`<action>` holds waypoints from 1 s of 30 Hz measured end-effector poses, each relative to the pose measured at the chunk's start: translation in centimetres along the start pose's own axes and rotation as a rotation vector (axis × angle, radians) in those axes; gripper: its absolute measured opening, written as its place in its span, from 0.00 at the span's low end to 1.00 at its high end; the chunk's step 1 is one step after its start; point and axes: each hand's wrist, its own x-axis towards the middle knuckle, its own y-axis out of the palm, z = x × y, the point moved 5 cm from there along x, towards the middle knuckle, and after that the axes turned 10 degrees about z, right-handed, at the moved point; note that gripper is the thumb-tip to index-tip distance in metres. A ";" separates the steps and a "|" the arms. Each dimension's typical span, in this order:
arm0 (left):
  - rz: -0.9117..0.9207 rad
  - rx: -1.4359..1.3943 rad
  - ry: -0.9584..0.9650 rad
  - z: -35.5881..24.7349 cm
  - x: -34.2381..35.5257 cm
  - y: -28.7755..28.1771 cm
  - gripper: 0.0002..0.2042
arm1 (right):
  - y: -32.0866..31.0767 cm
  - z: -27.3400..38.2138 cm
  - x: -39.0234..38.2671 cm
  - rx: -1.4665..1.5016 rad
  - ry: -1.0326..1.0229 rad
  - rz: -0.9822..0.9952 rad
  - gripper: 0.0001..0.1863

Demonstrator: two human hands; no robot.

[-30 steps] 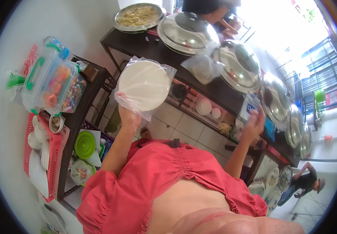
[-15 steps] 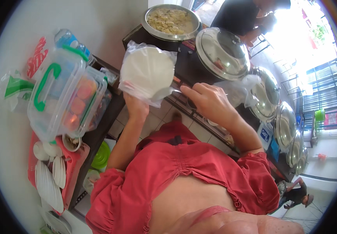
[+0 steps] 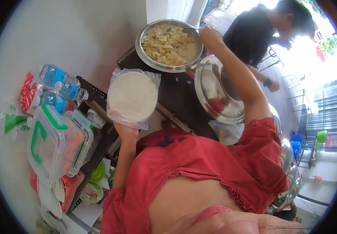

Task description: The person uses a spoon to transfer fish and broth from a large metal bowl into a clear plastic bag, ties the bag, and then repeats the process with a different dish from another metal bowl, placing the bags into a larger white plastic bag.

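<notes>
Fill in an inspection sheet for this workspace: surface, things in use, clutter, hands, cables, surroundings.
Surface: dark table, holding a metal bowl and a shiny lid.
Things in use: white round plate wrapped in clear plastic; spoon over the bowl, which contains pale yellow food.
Clutter: at left, a clear box with a green handle and several water bottles; a plastic bag near the lid.
Hands: left hand grips the plate by its near edge; right hand holds the spoon.
Cables: nothing seen.
Surroundings: pale wall at left; a person in a dark shirt beyond the lid.
</notes>
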 end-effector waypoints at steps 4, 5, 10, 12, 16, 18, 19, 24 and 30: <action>-0.123 0.004 -0.039 1.2 0.5 0.3 0.34 | 0.7 3.5 0.6 -0.020 -0.130 0.121 0.11; -0.091 0.001 -0.027 1.5 0.7 0.3 0.34 | 0.5 4.3 0.5 -0.071 -0.188 0.205 0.12; -0.025 -0.032 -0.042 1.7 2.1 1.3 0.33 | 0.5 2.1 1.9 0.042 -0.136 0.225 0.10; -0.029 0.005 -0.082 2.1 3.0 1.6 0.34 | 2.7 0.8 2.5 -0.021 -0.068 0.052 0.10; 0.019 -0.025 -0.063 2.3 4.0 1.7 0.34 | 4.0 5.4 1.0 -0.110 -0.182 0.248 0.09; 0.026 -0.006 -0.067 2.4 4.3 1.4 0.35 | 1.3 5.4 0.7 -0.056 -0.184 0.244 0.09; 0.033 -0.005 -0.070 2.3 4.4 1.5 0.35 | 0.3 5.0 0.4 0.003 -0.175 0.237 0.09; 0.045 0.001 -0.100 2.2 4.9 2.1 0.36 | 3.0 3.0 2.3 -0.124 -0.118 0.189 0.08; 0.018 -0.028 -0.063 2.4 5.8 1.3 0.35 | -0.1 5.9 1.5 -0.092 -0.230 0.319 0.08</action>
